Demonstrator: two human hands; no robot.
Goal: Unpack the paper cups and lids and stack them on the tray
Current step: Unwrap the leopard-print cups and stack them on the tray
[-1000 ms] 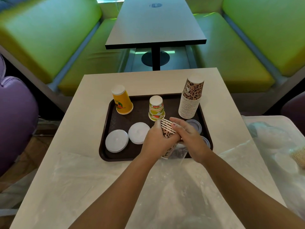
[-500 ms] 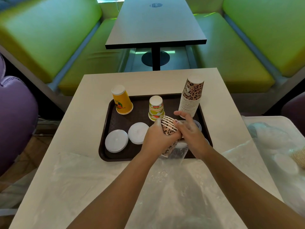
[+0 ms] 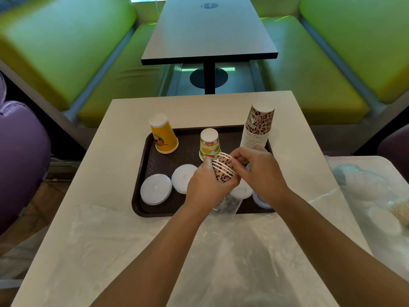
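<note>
- Far L of hands: orange cup [image 3: 164, 136] upside down on tray [image 3: 141, 196]; two white lids [image 3: 156, 189] flat, nearer.
- Just beyond L hand: fruit-print cup stack [image 3: 209, 144].
- L hand [image 3: 207, 187] grips nested leopard cups [image 3: 224, 168], tilted, above tray.
- R hand [image 3: 257, 171] pinches their rims.
- Beyond R hand: tall leopard stack [image 3: 257, 125].
- Under the hands: clear plastic wrap [image 3: 226, 206].
</note>
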